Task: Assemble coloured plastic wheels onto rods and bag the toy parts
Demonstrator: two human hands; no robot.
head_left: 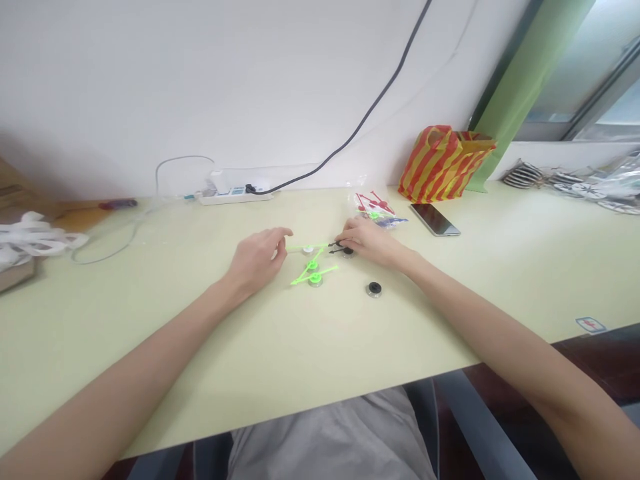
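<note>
My left hand (pixel 259 259) rests on the table with its index finger stretched out and the other fingers loosely bent. Close to its fingertips is the end of a thin green pointer lying over a white round piece (pixel 308 250); whether they touch I cannot tell. My right hand (pixel 369 240) has its fingers closed on a black arrow-shaped pointer (pixel 334 245), partly hidden by the fingertips. Beneath it sits another black piece (pixel 347 251) with an arrow. Between the hands lie two green arrow pieces (pixel 313 265) on clear round bases. A black round piece (pixel 374 289) sits nearer me.
Behind my right hand lies a clear plastic bag (pixel 375 201) with red, green and blue pointers. A phone (pixel 435 219) and a red-yellow striped bag (pixel 445 163) stand to its right. A power strip (pixel 236 195) lies along the wall, and white strips (pixel 37 237) are at left.
</note>
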